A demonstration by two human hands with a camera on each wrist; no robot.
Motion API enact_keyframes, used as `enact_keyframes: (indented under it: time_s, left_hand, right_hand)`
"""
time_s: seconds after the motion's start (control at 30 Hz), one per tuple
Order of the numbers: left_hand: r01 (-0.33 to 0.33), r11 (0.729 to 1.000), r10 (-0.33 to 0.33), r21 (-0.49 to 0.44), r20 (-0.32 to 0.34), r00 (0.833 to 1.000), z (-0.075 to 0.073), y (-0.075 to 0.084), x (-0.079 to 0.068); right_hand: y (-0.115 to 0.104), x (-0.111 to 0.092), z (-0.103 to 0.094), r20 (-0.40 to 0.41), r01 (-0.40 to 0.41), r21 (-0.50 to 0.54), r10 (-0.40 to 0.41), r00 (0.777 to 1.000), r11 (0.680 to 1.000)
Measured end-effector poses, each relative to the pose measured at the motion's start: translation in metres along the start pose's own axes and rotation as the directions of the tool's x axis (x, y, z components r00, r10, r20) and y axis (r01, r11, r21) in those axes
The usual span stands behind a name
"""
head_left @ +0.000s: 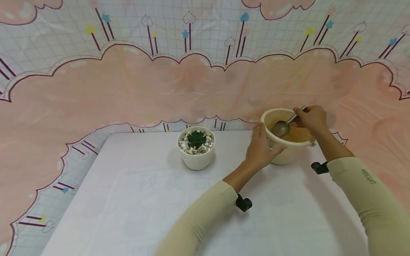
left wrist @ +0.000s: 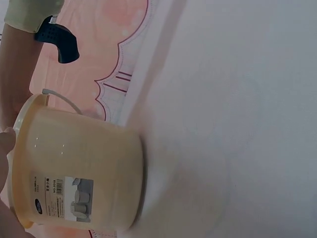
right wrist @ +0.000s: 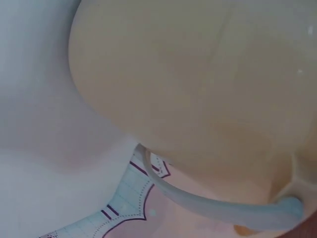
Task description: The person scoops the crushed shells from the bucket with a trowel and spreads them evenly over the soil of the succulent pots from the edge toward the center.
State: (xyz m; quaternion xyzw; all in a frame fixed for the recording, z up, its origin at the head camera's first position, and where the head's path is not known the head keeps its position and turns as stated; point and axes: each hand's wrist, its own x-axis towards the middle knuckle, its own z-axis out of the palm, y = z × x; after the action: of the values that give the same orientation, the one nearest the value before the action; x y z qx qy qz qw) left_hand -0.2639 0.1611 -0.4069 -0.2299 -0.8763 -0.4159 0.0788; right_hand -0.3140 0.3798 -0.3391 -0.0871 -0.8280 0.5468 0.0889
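A cream plastic bucket [head_left: 285, 153] stands upright on the table's far right side. My left hand [head_left: 260, 147] rests against its near left side, fingers straight toward the rim and thumb spread across the front. My right hand [head_left: 312, 119] pinches the handle of a metal spoon [head_left: 280, 129] over the bucket's right rim. The spoon tilts down to the left, its bowl inside the bucket's mouth. In the left wrist view, the bucket's wall [left wrist: 99, 144] carries a printed label [left wrist: 62, 198]. The right wrist view shows the bucket's side [right wrist: 173, 74], but neither spoon nor fingers. The bucket's bottom is hard to make out.
Left of the bucket, a white pot [head_left: 196, 160] holds a dark green succulent [head_left: 196, 138] among pale pebbles. A pale bucket handle [right wrist: 223, 210] hangs at the bucket's side. A patterned pink cloth [head_left: 192, 89] rises behind the white table [head_left: 134, 199].
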Motion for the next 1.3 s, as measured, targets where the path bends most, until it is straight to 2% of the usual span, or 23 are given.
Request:
enact_keyframes:
  time_s: [0.23,0.4,0.57,0.73,0.87,1.07,1.3]
  left_hand:
    - [0.041,0.996,-0.041,0.078,0.005,0.999,0.002,0.004,0.004]
    - [0.038,0.996,-0.037,0.075,-0.006,0.999,0.001,0.004,0.007]
    - [0.033,0.997,-0.032,0.066,-0.017,0.999,0.002,0.004,0.006]
    - [0.041,0.997,-0.040,0.065,-0.006,0.999,0.003,0.004,0.006]
    - [0.047,0.997,-0.047,0.064,0.000,0.999,0.004,0.004,0.005]
    - [0.050,0.998,-0.050,0.040,-0.001,0.999,0.005,0.004,0.005]
    - [0.039,0.999,-0.038,0.033,-0.031,0.999,0.006,0.003,0.004]
  right_hand:
    - [0.002,0.003,0.004,0.005,0.022,-0.044,-0.022,1.000,0.999]
    - [-0.001,0.002,0.008,0.049,0.026,-0.021,-0.024,0.999,0.999]
    - [-0.003,0.000,0.010,0.084,-0.020,0.009,0.019,0.996,1.000]
    - [-0.004,-0.003,0.008,0.122,-0.093,0.104,0.080,0.989,0.990]
    - [-0.005,-0.005,0.006,0.149,-0.150,0.205,0.120,0.982,0.967]
    - [-0.008,-0.006,0.004,0.111,-0.179,0.227,0.158,0.981,0.957]
    - [-0.010,-0.005,-0.002,0.072,-0.206,0.278,0.193,0.979,0.938]
